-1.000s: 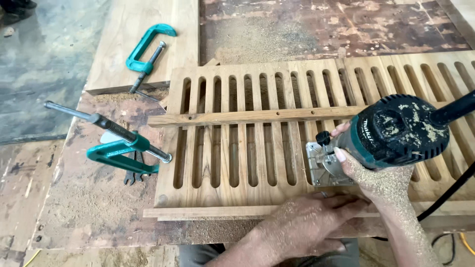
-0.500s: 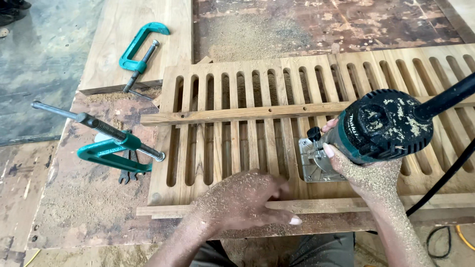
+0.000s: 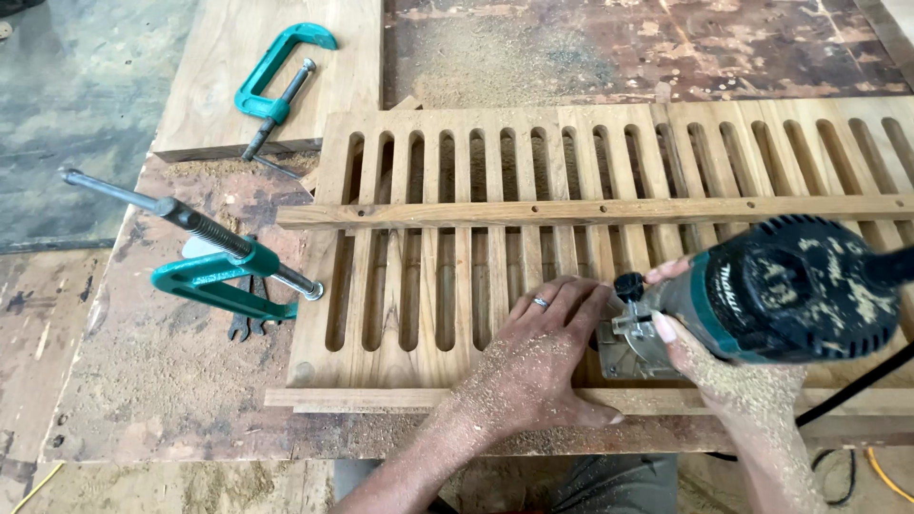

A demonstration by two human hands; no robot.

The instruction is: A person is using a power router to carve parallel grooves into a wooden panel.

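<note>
Far left: teal clamp (image 3: 224, 276) gripping the workbench (image 3: 143, 381) edge; a second teal clamp (image 3: 276, 81) lies loose on a plank (image 3: 205, 95). Centre: slotted wooden panel (image 3: 457, 247), pale, sawdust-strewn, flat on the bench, thin batten (image 3: 590, 211) across it. Left hand (image 3: 533, 366) spread flat on panel, ring visible. Right hand (image 3: 709, 366) wrapped around teal-and-black trim router (image 3: 781, 290), upright on panel's near edge.

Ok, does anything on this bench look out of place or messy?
Mostly sawdust: it coats both hands, left hand and right hand, the router and the workbench. One green clamp lies loose on a plank, holding nothing. The slatted panel looks sound.
</note>
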